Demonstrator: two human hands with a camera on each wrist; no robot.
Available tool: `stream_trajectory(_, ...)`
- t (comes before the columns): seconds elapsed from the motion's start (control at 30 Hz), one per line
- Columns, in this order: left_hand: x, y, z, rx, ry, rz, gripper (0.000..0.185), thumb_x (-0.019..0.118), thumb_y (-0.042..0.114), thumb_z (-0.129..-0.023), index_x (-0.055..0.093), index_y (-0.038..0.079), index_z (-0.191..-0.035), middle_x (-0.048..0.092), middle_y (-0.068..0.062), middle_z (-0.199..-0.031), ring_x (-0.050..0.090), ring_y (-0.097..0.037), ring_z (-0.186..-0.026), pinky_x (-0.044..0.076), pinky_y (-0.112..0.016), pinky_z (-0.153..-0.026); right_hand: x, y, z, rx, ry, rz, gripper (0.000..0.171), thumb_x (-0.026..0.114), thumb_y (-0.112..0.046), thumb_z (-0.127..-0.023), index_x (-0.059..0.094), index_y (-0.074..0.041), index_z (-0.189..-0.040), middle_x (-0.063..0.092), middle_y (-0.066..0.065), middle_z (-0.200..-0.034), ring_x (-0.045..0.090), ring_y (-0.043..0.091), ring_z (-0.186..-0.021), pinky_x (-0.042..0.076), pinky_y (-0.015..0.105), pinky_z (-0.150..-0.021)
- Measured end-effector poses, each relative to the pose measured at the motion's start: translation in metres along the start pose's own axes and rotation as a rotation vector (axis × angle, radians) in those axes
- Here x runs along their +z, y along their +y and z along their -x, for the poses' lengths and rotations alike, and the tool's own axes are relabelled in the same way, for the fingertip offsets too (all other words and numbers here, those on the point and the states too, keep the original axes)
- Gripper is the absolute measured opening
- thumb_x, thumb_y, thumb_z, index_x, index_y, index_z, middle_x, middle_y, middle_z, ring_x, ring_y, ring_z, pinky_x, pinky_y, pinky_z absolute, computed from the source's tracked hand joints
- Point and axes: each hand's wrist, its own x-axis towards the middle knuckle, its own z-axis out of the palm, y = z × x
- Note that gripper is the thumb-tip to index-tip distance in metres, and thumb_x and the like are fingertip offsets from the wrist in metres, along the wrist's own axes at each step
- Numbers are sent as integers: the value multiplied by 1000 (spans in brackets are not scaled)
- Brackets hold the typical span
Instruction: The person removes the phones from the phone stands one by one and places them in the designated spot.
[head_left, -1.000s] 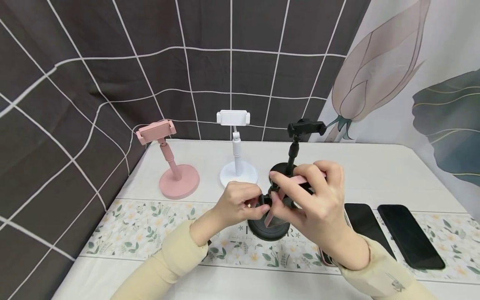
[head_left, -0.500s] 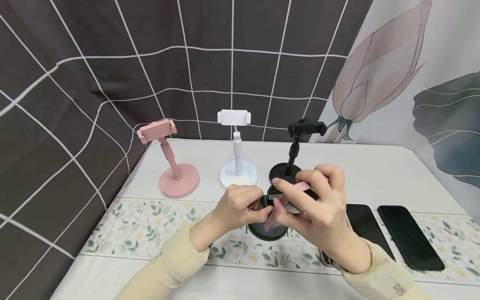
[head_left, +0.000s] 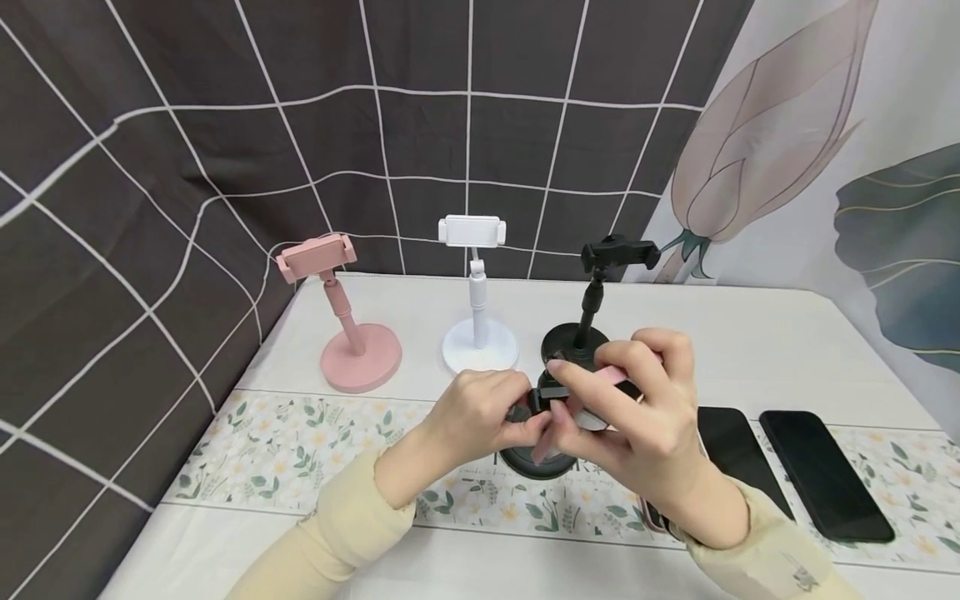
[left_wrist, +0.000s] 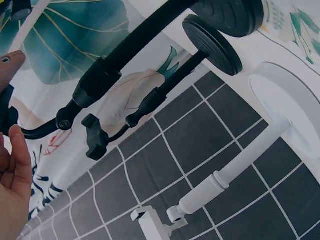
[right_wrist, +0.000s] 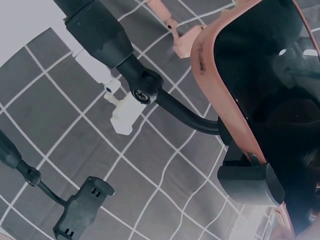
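A black phone stand stands at the middle front in the head view, its round base (head_left: 536,464) on the table. Its clamp (right_wrist: 250,184) grips the edge of a pink-rimmed phone (right_wrist: 227,102) in the right wrist view. My right hand (head_left: 648,417) holds this phone from the right, fingers and thumb on its edges. My left hand (head_left: 476,417) pinches the clamp's left end with thumb and fingers, close beside the right hand. Both hands hide most of the clamp and phone in the head view. The stand's ball-jointed neck (right_wrist: 142,92) runs to the clamp's back.
Behind stand a pink phone stand (head_left: 360,358), a white phone stand (head_left: 480,346) and another black phone stand (head_left: 618,252). Two dark phones (head_left: 825,475) (head_left: 742,458) lie at the right; a pink-edged item shows partly under my right wrist. A dark grid cloth (head_left: 420,142) hangs behind.
My left hand has shifted slightly right, closer to my right hand, and the clamp's end has moved right with it. My right hand keeps its hold on the phone.
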Motion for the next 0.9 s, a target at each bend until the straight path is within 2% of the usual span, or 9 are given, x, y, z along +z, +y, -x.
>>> stream_trajectory(0.2,1,3,0,-62,-20,38,36,40,30,-96,47,9,-67,47,5,-54,39,-1,-44,32,-8,-42,-2,-1,-3,19,-18,-55,23,61,-23,-86,66,-4,-73,46,9,-65,34,31,-72,31,36,-69)
stream_trajectory(0.33,1,7,-1,-91,-14,21,36,40,29,-96,45,9,-67,44,5,-54,36,-2,-44,28,-9,-41,-3,-1,-5,43,-22,-99,26,60,-24,-87,64,-3,-71,45,6,-62,34,29,-72,32,34,-73)
stream_trajectory(0.57,0,10,-2,-86,-11,-79,38,30,27,-97,45,8,-69,42,4,-56,35,-3,-44,30,-11,-40,-2,-1,-7,55,-13,-141,28,61,-25,-87,62,-2,-71,44,6,-61,34,28,-72,33,33,-74)
stream_trajectory(0.9,3,9,-2,-60,14,-117,35,31,26,-97,46,8,-70,43,4,-56,37,-3,-45,32,-12,-39,-3,2,-8,88,-24,-191,31,60,-28,-87,57,-1,-72,47,6,-61,36,27,-73,30,31,-75)
